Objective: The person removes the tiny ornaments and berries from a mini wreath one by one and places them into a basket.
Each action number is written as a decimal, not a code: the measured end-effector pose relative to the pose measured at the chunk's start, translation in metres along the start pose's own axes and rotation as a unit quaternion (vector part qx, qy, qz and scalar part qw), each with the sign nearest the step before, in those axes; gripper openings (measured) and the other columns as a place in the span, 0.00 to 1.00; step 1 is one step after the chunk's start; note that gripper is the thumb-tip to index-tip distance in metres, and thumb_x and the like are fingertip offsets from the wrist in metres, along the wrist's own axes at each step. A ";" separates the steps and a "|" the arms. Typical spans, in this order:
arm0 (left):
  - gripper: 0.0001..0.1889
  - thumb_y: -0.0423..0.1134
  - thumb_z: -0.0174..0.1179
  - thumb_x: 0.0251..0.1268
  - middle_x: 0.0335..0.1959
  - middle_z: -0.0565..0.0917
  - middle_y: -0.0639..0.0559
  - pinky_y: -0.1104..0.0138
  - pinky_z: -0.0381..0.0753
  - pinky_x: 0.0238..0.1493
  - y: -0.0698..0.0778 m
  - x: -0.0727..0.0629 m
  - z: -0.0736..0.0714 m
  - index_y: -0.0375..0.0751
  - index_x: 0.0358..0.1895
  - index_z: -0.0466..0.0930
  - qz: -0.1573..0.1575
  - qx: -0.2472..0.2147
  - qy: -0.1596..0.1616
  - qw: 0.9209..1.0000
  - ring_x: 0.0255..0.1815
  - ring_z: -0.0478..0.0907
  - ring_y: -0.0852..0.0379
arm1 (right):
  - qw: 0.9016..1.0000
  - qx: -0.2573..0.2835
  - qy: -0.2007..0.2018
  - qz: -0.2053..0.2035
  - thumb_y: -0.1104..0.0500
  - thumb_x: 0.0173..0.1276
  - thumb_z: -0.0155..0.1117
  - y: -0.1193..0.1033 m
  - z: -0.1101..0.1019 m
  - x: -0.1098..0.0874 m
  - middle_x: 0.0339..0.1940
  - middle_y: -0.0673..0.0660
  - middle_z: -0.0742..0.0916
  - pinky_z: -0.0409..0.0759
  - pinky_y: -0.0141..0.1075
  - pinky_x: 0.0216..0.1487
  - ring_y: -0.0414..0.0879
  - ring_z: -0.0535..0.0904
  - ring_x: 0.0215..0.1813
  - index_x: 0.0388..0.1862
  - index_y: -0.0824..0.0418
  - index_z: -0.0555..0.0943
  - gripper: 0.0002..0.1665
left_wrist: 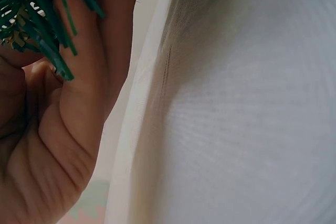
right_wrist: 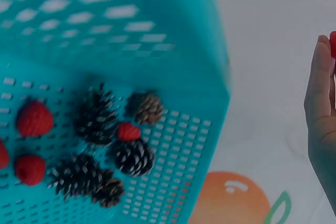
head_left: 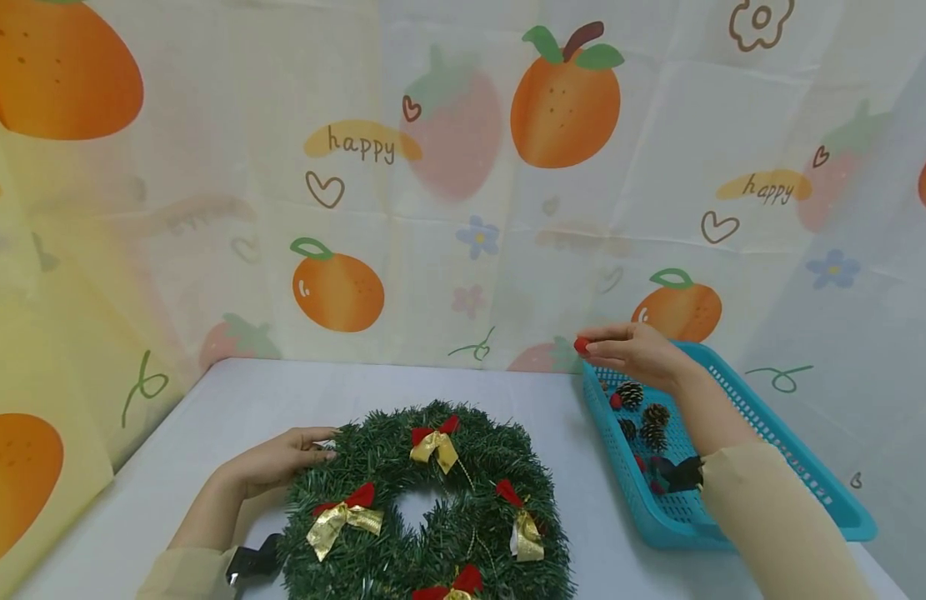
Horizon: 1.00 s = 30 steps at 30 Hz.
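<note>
A green tinsel wreath [head_left: 470, 450] with red and gold bows [head_left: 435, 443] lies on the white table. At its upper left edge my left hand [head_left: 275, 458] grips the greenery; in the left wrist view green strands [left_wrist: 44, 40] lie between the thumb and fingers. Over the far left corner of a blue plastic basket [head_left: 633, 492], my right hand [head_left: 643, 357] pinches a small red berry [head_left: 582, 345] at its fingertips. Only a sliver of that berry shows at the edge of the right wrist view. Inside the basket lie several pine cones [right_wrist: 79, 174] and red raspberry-like berries [right_wrist: 34, 118].
The basket has raised, perforated walls [right_wrist: 105, 11] and stands right of the wreath. White tabletop [head_left: 282, 392] lies behind and between them. A fruit-printed cloth [head_left: 447, 275] hangs directly behind the table. Black straps [head_left: 683, 473] sit on both wrists.
</note>
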State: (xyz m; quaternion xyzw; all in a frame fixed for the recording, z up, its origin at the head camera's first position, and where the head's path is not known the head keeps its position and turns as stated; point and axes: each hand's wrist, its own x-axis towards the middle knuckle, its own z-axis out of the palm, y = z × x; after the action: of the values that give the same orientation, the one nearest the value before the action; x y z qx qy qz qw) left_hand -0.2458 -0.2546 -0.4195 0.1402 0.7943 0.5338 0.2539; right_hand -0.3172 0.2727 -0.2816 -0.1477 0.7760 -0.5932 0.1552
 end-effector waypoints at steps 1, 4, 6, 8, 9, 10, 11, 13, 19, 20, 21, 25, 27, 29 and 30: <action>0.39 0.47 0.52 0.76 0.78 0.40 0.22 0.32 0.51 0.71 0.000 0.000 0.000 0.27 0.78 0.45 -0.001 0.000 0.000 1.000 0.76 0.35 0.22 | 1.000 0.000 0.002 0.001 0.60 0.74 0.59 0.001 -0.002 -0.002 0.51 0.42 0.84 0.80 0.28 0.58 0.34 0.84 0.54 0.72 0.76 0.63 0.34; 0.39 0.47 0.52 0.76 0.78 0.40 0.22 0.32 0.51 0.71 0.000 0.000 0.000 0.27 0.78 0.45 -0.002 0.001 0.001 1.000 0.76 0.35 0.22 | 1.000 -0.002 0.009 0.002 0.60 0.75 0.59 0.005 -0.008 -0.007 0.50 0.41 0.84 0.80 0.27 0.58 0.34 0.84 0.53 0.72 0.77 0.62 0.34; 0.39 0.47 0.52 0.76 0.78 0.41 0.22 0.32 0.52 0.71 0.000 0.000 0.000 0.27 0.78 0.45 -0.001 0.003 0.001 1.000 0.76 0.36 0.22 | 1.000 -0.006 0.012 0.002 0.59 0.75 0.59 0.008 -0.011 -0.010 0.50 0.41 0.84 0.80 0.27 0.57 0.34 0.84 0.54 0.71 0.76 0.64 0.33; 0.40 0.47 0.52 0.76 0.78 0.40 0.22 0.31 0.51 0.71 0.000 0.000 0.000 0.27 0.78 0.45 -0.004 0.001 0.002 1.000 0.76 0.35 0.22 | 1.000 -0.011 0.013 0.004 0.58 0.75 0.59 0.010 -0.014 -0.013 0.51 0.40 0.84 0.80 0.27 0.57 0.34 0.84 0.54 0.71 0.76 0.64 0.33; 0.40 0.47 0.52 0.76 0.78 0.40 0.22 0.31 0.50 0.71 0.000 0.000 0.000 0.27 0.78 0.45 -0.005 0.000 0.003 1.000 0.76 0.35 0.22 | 1.000 -0.013 0.014 0.005 0.58 0.75 0.59 0.012 -0.016 -0.014 0.51 0.40 0.83 0.80 0.27 0.57 0.33 0.83 0.54 0.71 0.75 0.65 0.33; 0.40 0.47 0.52 0.76 0.78 0.40 0.22 0.31 0.50 0.71 0.001 -0.001 0.000 0.28 0.78 0.45 -0.006 -0.001 0.003 1.000 0.76 0.35 0.22 | 1.000 -0.015 0.015 0.006 0.58 0.75 0.58 0.013 -0.017 -0.014 0.51 0.40 0.83 0.80 0.26 0.57 0.33 0.83 0.54 0.71 0.75 0.65 0.33; 0.40 0.47 0.52 0.76 0.78 0.40 0.22 0.31 0.49 0.70 0.001 -0.001 0.000 0.27 0.78 0.44 -0.006 0.000 0.002 1.000 0.76 0.35 0.21 | 1.000 -0.017 0.015 0.007 0.58 0.75 0.58 0.015 -0.019 -0.015 0.51 0.39 0.83 0.80 0.26 0.57 0.32 0.83 0.54 0.71 0.75 0.65 0.33; 0.40 0.47 0.52 0.76 0.78 0.39 0.23 0.31 0.48 0.71 0.002 -0.001 0.000 0.27 0.78 0.44 -0.006 -0.004 0.000 1.000 0.76 0.34 0.21 | 1.000 -0.018 0.014 0.009 0.58 0.75 0.58 0.019 -0.021 -0.016 0.51 0.38 0.82 0.80 0.25 0.57 0.31 0.83 0.53 0.72 0.75 0.64 0.33; 0.39 0.46 0.51 0.77 0.78 0.39 0.22 0.31 0.49 0.71 0.003 -0.001 0.000 0.27 0.78 0.43 -0.003 -0.002 -0.002 1.000 0.75 0.34 0.21 | 1.000 -0.015 0.008 0.014 0.58 0.76 0.58 0.032 -0.027 -0.018 0.50 0.37 0.84 0.79 0.24 0.58 0.30 0.83 0.53 0.74 0.75 0.60 0.36; 0.39 0.46 0.51 0.77 0.78 0.39 0.22 0.31 0.49 0.71 0.003 -0.001 0.000 0.27 0.78 0.43 -0.003 -0.001 -0.002 1.000 0.75 0.34 0.21 | 1.000 -0.012 0.009 0.017 0.58 0.76 0.58 0.034 -0.028 -0.019 0.49 0.37 0.84 0.79 0.25 0.58 0.30 0.83 0.53 0.74 0.75 0.60 0.36; 0.39 0.46 0.51 0.77 0.78 0.39 0.22 0.31 0.49 0.71 0.003 -0.001 0.000 0.27 0.78 0.44 -0.003 -0.002 -0.002 1.000 0.75 0.34 0.21 | 1.000 -0.015 0.011 0.019 0.58 0.75 0.58 0.036 -0.029 -0.019 0.49 0.37 0.84 0.79 0.25 0.58 0.29 0.83 0.53 0.74 0.75 0.60 0.36; 0.39 0.46 0.51 0.77 0.78 0.39 0.22 0.31 0.48 0.71 0.002 -0.001 0.000 0.26 0.78 0.44 -0.003 -0.002 -0.001 1.000 0.75 0.34 0.21 | 0.999 -0.032 0.018 0.028 0.57 0.75 0.58 0.045 -0.033 -0.023 0.49 0.36 0.84 0.79 0.28 0.60 0.28 0.82 0.52 0.74 0.74 0.60 0.36; 0.39 0.46 0.51 0.77 0.78 0.40 0.23 0.31 0.48 0.71 0.001 0.000 0.000 0.26 0.78 0.45 -0.004 -0.003 0.001 1.000 0.75 0.34 0.21 | 0.998 -0.049 0.023 0.034 0.56 0.75 0.58 0.050 -0.035 -0.024 0.50 0.36 0.83 0.79 0.29 0.61 0.28 0.82 0.52 0.74 0.73 0.61 0.37; 0.39 0.47 0.52 0.76 0.78 0.40 0.23 0.31 0.48 0.71 0.000 0.001 0.000 0.27 0.78 0.45 -0.005 -0.002 0.002 1.000 0.76 0.34 0.21 | 0.997 -0.063 0.024 0.043 0.54 0.75 0.59 0.056 -0.038 -0.026 0.51 0.38 0.83 0.79 0.30 0.62 0.28 0.81 0.53 0.74 0.73 0.62 0.37; 0.39 0.47 0.52 0.76 0.78 0.40 0.23 0.31 0.48 0.71 -0.001 0.001 0.000 0.27 0.78 0.45 -0.006 -0.002 0.002 1.000 0.76 0.34 0.21 | 0.996 -0.070 0.025 0.048 0.54 0.75 0.59 0.058 -0.039 -0.027 0.51 0.38 0.84 0.78 0.31 0.63 0.29 0.81 0.54 0.74 0.73 0.62 0.37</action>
State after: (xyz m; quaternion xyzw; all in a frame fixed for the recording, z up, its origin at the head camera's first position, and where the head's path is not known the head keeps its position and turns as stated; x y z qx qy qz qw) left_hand -0.2468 -0.2548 -0.4206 0.1340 0.7944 0.5346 0.2554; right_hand -0.3118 0.3327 -0.3265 -0.1059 0.8252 -0.5332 0.1531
